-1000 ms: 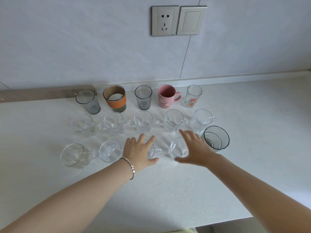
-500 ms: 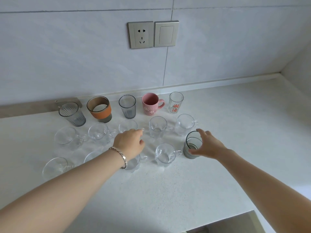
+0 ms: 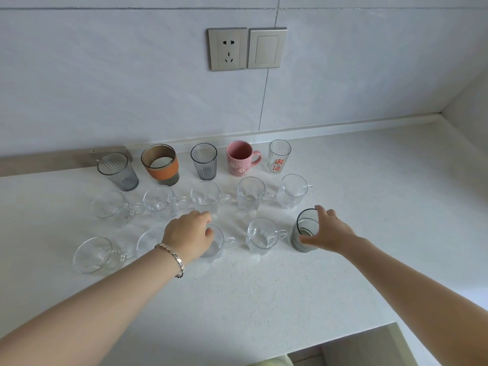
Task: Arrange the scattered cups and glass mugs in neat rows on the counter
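Observation:
Cups stand in three rows on the white counter (image 3: 264, 299). The back row holds two ribbed grey glasses (image 3: 118, 171) (image 3: 204, 161), an orange-sleeved cup (image 3: 161, 165), a pink mug (image 3: 240, 158) and a clear glass with red lettering (image 3: 278, 157). Behind the front row runs a middle row of several clear glass mugs (image 3: 249, 192). In the front row, my left hand (image 3: 188, 235) rests over a clear glass mug (image 3: 217, 243), fingers curled on its rim. My right hand (image 3: 330, 231) grips a grey smoked glass (image 3: 303, 232) at the row's right end. Another clear mug (image 3: 261, 236) stands between them.
A tiled wall with a socket (image 3: 227, 48) and switch (image 3: 267, 48) rises behind the cups. The counter meets a side wall at the far right. Its front edge steps back at the lower right (image 3: 369, 336).
My right hand has shifted right from a clear mug onto the grey smoked glass and closed around it. My left hand has curled over its clear mug. The view has tilted up and right.

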A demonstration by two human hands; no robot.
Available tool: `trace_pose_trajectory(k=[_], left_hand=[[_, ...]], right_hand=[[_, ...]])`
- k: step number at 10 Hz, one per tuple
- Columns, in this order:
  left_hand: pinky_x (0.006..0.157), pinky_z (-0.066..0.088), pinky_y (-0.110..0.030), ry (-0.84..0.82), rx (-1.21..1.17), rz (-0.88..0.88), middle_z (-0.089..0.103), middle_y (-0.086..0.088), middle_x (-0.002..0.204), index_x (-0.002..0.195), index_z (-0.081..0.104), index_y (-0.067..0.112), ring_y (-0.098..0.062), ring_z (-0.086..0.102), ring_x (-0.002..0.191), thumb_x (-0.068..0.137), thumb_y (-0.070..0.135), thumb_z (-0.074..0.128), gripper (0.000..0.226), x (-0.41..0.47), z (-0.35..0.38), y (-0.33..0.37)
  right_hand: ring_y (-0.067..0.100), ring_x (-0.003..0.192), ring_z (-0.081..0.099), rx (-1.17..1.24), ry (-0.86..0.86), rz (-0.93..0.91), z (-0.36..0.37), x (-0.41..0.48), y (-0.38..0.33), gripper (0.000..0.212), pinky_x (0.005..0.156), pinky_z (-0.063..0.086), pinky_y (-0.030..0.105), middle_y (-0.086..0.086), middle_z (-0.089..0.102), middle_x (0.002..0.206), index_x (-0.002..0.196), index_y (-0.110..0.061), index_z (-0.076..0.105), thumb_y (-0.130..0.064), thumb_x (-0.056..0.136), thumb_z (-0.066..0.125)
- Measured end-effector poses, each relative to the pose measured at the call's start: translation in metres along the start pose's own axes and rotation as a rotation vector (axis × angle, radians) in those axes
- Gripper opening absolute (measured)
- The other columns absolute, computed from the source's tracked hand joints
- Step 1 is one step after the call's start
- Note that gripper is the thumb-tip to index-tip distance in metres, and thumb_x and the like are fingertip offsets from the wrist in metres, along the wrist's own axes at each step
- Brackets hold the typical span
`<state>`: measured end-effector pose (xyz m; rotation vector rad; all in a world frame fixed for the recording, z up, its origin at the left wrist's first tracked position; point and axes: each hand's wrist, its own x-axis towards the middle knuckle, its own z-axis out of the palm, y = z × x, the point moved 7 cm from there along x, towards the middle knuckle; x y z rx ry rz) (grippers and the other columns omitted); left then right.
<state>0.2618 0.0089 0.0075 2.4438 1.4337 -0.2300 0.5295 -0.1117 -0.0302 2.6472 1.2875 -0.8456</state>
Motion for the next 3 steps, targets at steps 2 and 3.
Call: trace_pose_trajectory(k=[2,3], left_hand=[[0.085,0.046,-0.034,0.01,-0.033,0.005,0.063,-0.005,0.116,0.117,0.057,0.014,-0.028,0.061,0.105,0.09,0.025,0.045,0.031,-0.017,-0.003,-0.021],[0.084,0.048,-0.035,0.025,-0.045,0.001,0.063,-0.005,0.111,0.113,0.058,0.013,-0.028,0.06,0.103,0.089,0.024,0.045,0.029,-0.03,-0.008,-0.042]], right_hand=[[0.032,0.135,0.032,-0.043,0.066,0.035,-0.006,-0.011,-0.01,0.099,0.108,0.033,0.041,0.011,0.029,0.149,0.149,-0.016,0.013,-0.055,0.075,0.066],[0.029,0.131,0.039,0.008,0.266,-0.072,-0.019,-0.028,-0.045,0.068,0.106,0.034,0.039,0.01,0.04,0.143,0.143,-0.016,0.034,-0.043,0.086,0.06]])
